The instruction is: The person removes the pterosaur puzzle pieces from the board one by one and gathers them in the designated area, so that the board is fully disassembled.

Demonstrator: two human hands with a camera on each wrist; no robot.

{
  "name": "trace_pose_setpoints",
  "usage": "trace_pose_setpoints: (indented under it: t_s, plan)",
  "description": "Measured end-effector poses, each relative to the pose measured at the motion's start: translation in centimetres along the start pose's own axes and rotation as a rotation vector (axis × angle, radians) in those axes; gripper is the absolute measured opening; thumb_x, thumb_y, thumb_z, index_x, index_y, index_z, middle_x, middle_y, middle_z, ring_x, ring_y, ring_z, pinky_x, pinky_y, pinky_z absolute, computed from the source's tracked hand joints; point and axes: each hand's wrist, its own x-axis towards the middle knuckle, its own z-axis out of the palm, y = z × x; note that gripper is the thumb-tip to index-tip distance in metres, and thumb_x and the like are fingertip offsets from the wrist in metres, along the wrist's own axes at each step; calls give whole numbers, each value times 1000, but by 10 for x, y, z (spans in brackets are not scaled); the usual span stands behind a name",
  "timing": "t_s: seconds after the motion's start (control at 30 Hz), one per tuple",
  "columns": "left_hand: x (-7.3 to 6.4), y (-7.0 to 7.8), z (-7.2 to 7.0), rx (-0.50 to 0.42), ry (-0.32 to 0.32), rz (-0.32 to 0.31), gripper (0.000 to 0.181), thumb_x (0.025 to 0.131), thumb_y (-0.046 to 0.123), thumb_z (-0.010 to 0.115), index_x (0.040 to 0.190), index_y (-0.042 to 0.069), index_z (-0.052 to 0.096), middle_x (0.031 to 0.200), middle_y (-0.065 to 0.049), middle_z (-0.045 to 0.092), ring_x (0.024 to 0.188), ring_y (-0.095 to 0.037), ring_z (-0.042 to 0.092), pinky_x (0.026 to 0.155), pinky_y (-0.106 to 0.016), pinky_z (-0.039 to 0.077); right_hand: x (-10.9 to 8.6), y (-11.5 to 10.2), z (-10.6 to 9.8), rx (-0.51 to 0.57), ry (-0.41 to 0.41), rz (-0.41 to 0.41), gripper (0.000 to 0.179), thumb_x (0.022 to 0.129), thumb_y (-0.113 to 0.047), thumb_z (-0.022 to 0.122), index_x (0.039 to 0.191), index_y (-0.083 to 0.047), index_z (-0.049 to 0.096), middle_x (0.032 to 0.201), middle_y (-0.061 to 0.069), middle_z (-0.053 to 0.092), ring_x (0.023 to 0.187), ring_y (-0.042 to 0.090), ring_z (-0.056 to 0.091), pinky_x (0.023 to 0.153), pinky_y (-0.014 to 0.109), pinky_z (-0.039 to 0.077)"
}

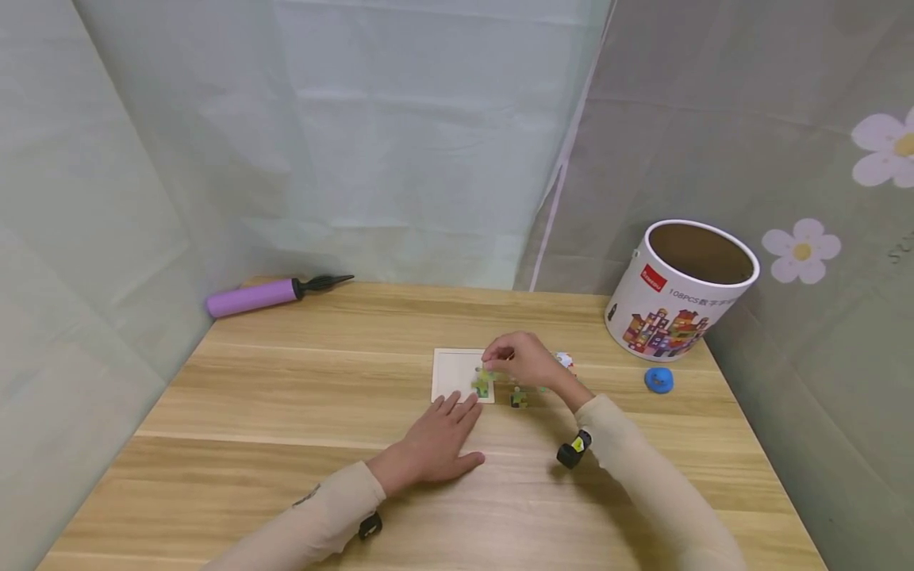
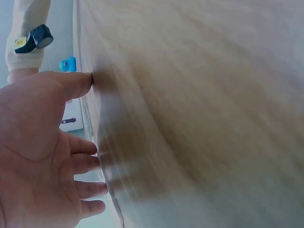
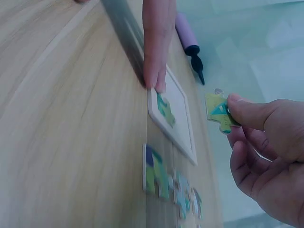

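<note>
A pale puzzle tray (image 1: 451, 371) with a raised rim lies mid-table. One green puzzle piece (image 3: 165, 110) sits in its near right corner. My left hand (image 1: 440, 444) has its fingers extended, the fingertips at the tray's near edge and the thumb spread to the side. Between thumb and fingertips my right hand (image 1: 527, 361) pinches a yellow-green jigsaw piece (image 3: 216, 112) with a blue triangle printed on it, held up over the tray's right side. Several loose puzzle pieces (image 3: 156, 172) lie to the right of the tray, partly hidden under the right forearm in the head view.
A white printed bucket (image 1: 664, 317) stands open at the back right, with a small blue object (image 1: 658, 380) in front of it. At the back left lies a purple hand pump (image 1: 253, 298) with a black nozzle. Fabric walls enclose the table's back and sides.
</note>
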Motion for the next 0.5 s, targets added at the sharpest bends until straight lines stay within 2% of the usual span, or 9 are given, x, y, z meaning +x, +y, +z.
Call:
trace_pose_setpoints:
  t_s: [0.23, 0.5]
  plan:
    - [-1, -3, -2, -53, -10, 18, 79, 102, 54, 51, 158, 1, 34, 166, -15, 29, 153, -40, 26, 123, -53, 24, -19, 12, -14, -23, 30, 20, 5, 92, -16, 77, 95, -13, 79, 87, -6, 75, 82, 8, 68, 77, 29, 57]
    - [-2, -7, -1, -80, -8, 33, 79, 102, 53, 51, 158, 0, 34, 167, -16, 28, 153, -39, 25, 122, -53, 27, -40, 26, -25, -21, 52, 51, 6, 91, -17, 78, 93, -11, 79, 90, -4, 76, 77, 7, 65, 70, 25, 54]
